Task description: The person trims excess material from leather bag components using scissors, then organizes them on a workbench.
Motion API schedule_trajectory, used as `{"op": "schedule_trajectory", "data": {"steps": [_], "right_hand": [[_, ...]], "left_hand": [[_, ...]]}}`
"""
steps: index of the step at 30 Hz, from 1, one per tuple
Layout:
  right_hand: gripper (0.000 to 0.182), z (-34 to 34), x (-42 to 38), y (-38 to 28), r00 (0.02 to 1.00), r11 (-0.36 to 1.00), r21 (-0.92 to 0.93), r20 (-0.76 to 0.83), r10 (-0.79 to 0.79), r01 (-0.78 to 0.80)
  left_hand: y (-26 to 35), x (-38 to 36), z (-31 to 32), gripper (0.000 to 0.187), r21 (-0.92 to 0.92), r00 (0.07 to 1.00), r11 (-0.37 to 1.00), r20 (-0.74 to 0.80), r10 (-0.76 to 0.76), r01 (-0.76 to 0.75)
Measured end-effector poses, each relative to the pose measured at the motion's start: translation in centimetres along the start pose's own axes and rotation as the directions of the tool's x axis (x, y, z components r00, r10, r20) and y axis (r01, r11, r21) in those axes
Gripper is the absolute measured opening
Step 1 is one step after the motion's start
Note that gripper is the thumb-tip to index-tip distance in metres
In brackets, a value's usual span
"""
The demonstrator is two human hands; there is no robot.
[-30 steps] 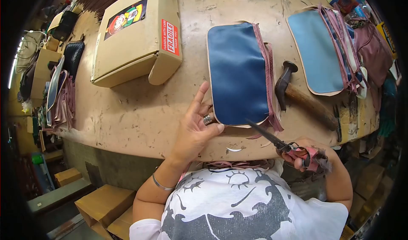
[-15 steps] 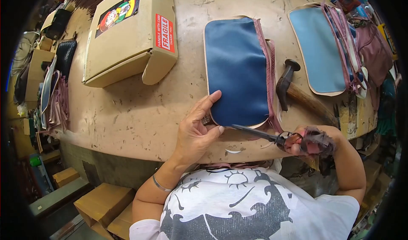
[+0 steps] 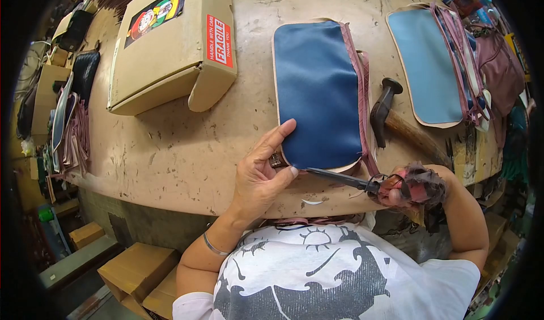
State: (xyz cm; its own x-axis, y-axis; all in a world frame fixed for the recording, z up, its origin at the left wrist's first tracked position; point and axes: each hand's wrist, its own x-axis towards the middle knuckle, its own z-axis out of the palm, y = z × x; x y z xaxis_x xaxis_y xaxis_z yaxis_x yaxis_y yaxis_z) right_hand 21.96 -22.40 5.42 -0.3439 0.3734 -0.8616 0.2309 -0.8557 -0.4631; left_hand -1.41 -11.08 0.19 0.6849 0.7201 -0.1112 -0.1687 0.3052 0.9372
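Observation:
A dark blue leather-like panel with a pale edge lies on the table, with dusty-pink strips along its right side. My left hand grips its lower left corner, index finger on top and thumb at the bottom edge. My right hand is closed around a pair of scissors, whose handles are bulkily wrapped in dark and reddish material. The blades point left along the panel's bottom edge, tips close to my left thumb. Below them a thin pale offcut rests on the table.
Right of the panel lies a hammer with a wooden handle. Beyond it are a light blue panel and a pink bundle. A cardboard box with a FRAGILE label stands at the left, and stacked pieces sit at the far left edge.
The scissors have shifted slightly to the right along the bottom edge, and the panel sits a touch further right in view. Both hands keep their hold.

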Motion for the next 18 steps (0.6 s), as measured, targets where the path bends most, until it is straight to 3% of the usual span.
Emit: {"op": "schedule_trajectory", "data": {"steps": [5, 11, 14, 17, 18], "right_hand": [[0.026, 0.0, -0.4, -0.5, 0.999, 0.995, -0.091, 0.032, -0.027, 0.029], [0.030, 0.5, -0.4, -0.6, 0.997, 0.997, 0.002, -0.023, -0.073, 0.073], [0.034, 0.1, 0.0, -0.6, 0.996, 0.993, -0.067, 0.017, -0.092, 0.093], [0.040, 0.0, 0.8, -0.1, 0.997, 0.995, -0.073, -0.035, 0.072, -0.074], [0.042, 0.0, 0.7, -0.3, 0.999, 0.996, -0.072, -0.012, 0.047, -0.047]], "left_hand": [[0.1, 0.0, -0.3, 0.054, -0.046, 0.998, 0.998, 0.058, -0.033, 0.035], [0.0, 0.0, -0.3, 0.053, -0.039, 0.998, 0.998, 0.055, -0.037, 0.039], [0.0, 0.0, -0.1, 0.053, -0.027, 0.997, 0.999, 0.062, -0.041, 0.043], [0.1, 0.0, -0.2, 0.052, -0.046, 0.996, 0.997, 0.066, -0.061, 0.065], [0.0, 0.0, -0.2, 0.052, -0.056, 0.995, 0.996, 0.066, -0.068, 0.072]]}}
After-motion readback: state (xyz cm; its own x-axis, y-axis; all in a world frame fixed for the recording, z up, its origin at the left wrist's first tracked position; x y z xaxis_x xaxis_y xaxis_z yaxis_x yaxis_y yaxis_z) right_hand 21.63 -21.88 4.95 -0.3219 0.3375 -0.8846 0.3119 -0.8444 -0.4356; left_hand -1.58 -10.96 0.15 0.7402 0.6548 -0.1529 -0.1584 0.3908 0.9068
